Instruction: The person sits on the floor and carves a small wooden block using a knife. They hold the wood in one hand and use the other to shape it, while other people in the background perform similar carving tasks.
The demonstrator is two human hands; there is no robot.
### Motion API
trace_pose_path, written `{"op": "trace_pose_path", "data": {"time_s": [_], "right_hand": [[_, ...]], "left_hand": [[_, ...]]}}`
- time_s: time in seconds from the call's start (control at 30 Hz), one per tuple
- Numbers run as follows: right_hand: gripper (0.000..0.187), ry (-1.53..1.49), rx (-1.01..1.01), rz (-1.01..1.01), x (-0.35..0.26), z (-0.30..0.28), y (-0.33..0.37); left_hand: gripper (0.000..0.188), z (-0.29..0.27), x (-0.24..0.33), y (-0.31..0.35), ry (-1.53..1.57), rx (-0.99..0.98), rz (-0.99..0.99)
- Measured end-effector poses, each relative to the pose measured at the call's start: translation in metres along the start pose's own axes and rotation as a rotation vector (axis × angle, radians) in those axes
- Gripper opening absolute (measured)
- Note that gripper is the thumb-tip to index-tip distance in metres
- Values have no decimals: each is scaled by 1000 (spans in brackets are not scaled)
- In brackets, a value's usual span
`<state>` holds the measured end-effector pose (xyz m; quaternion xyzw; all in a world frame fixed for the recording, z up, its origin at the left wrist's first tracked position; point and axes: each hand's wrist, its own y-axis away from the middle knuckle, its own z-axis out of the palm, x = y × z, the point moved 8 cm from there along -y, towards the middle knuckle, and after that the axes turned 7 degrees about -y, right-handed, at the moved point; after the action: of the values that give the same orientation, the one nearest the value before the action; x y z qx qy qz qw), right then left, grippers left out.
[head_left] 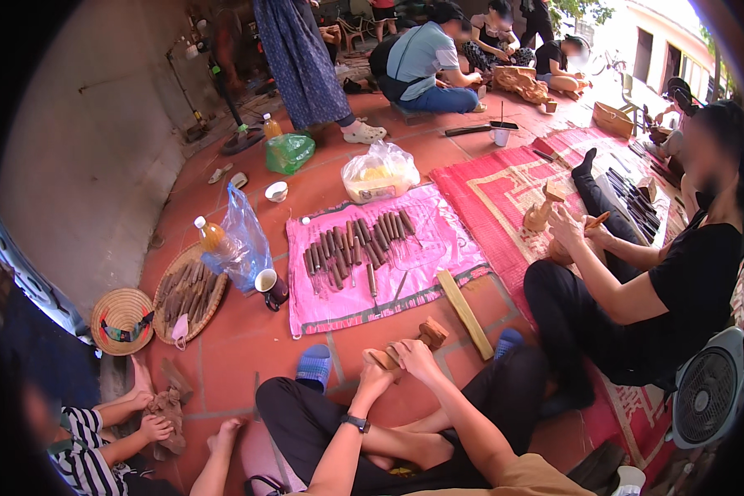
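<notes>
We see that our left hand (374, 382) and our right hand (414, 360) are both closed around a brown piece of wood (432, 332), which is above our bent legs, near the pink cloth (322, 312) with many tools (336, 254).

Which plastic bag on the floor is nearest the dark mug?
The blue one, just behind the mug; the green bag and the whitish see-through bag both sit farther from it.

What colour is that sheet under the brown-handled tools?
The sheet is pink with a dark border along its near edge, best seen in the head view.
</notes>
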<state>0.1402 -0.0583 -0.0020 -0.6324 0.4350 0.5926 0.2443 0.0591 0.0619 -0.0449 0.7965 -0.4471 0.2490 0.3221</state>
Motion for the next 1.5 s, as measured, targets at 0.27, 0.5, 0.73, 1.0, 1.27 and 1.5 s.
{"op": "trace_pose_path", "data": {"time_s": [0.27, 0.5, 0.73, 1.0, 1.27, 1.5], "right_hand": [[30, -106, 2, 10, 3, 2, 7], [29, 244, 41, -133, -12, -5, 12], [30, 377, 82, -153, -13, -1, 8], [29, 453, 67, -102, -13, -1, 5], [28, 371, 28, -100, -20, -6, 10], [26, 355, -5, -78, -28, -3, 19]], "left_hand": [[74, -7, 10, 7, 22, 29, 5], [74, -10, 7, 9, -22, 124, 14], [74, -4, 6, 7, -29, 120, 83], [77, -7, 18, 11, 26, 84, 13], [80, -7, 18, 14, 67, 81, -8], [78, -8, 9, 17, 9, 168, 77]]}}
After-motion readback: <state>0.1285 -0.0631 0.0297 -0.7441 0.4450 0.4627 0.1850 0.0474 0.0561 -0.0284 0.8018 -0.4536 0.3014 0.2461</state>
